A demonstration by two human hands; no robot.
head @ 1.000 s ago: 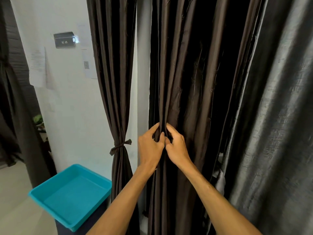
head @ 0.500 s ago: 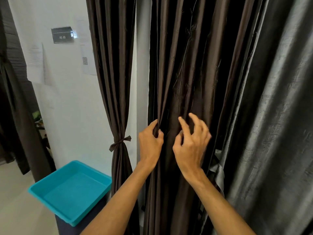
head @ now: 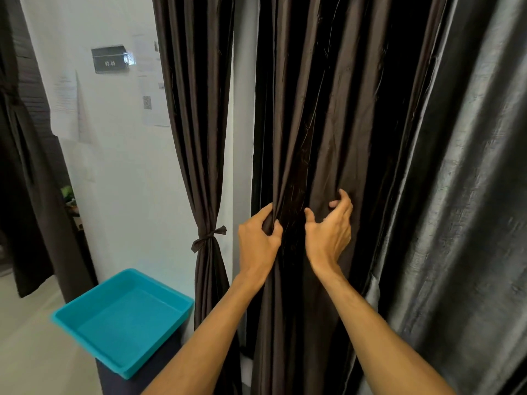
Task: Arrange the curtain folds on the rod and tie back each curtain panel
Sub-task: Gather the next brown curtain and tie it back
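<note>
Dark brown glossy curtain panel (head: 328,124) hangs loose directly behind both hands. The left hand (head: 258,243) clutches a gathered fold near its left edge. The right hand (head: 329,232), just beside, is unclenched, its bent fingers spread against the cloth. Down-left of the left hand sits a teal plastic tray (head: 122,317). Farther left, a second brown curtain panel (head: 199,109) is cinched by a fabric tie (head: 209,238).

Dark wall plaque (head: 109,59): pale characters, roughly "WS-05", blurred; paper notice (head: 152,101): QR code, print illegible; second sheet (head: 64,95): print illegible.
</note>
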